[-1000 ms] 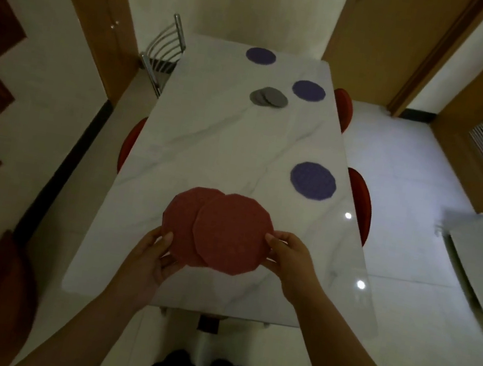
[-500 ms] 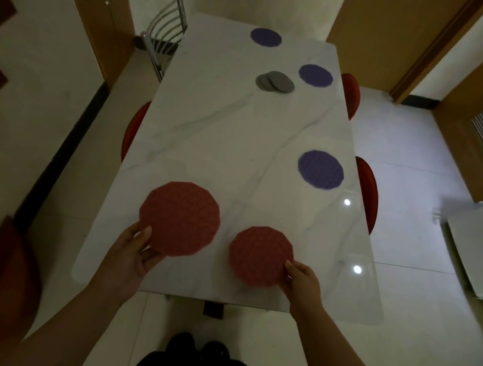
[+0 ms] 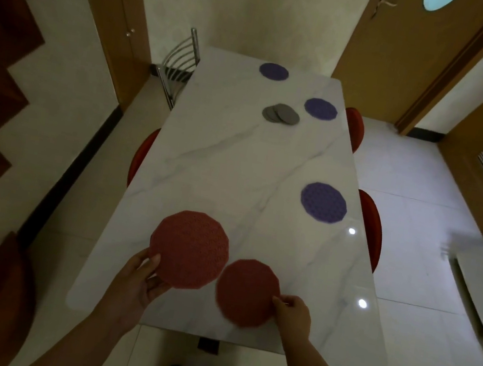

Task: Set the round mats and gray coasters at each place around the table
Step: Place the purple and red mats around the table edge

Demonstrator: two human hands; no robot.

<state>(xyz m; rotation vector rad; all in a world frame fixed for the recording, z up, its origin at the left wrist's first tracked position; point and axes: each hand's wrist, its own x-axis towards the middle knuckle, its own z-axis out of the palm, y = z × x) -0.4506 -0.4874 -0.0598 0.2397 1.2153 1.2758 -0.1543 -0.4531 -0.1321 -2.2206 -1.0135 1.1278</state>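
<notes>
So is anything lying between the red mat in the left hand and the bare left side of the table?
Nothing visible. The left hand holds the red mat over bare marble, and the table along its left edge shows no objects. The gray coasters and purple mats lie farther off, toward the right.

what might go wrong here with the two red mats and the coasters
1. The right hand pinches the smaller red mat near the table's near edge; let go carelessly, it might end up overhanging or slide off the glossy top.
2. The left hand holds the larger red mat close beside it; the two could overlap again when set down.
3. The gray coasters sit piled at the far end, so some places could be left without one.
</notes>
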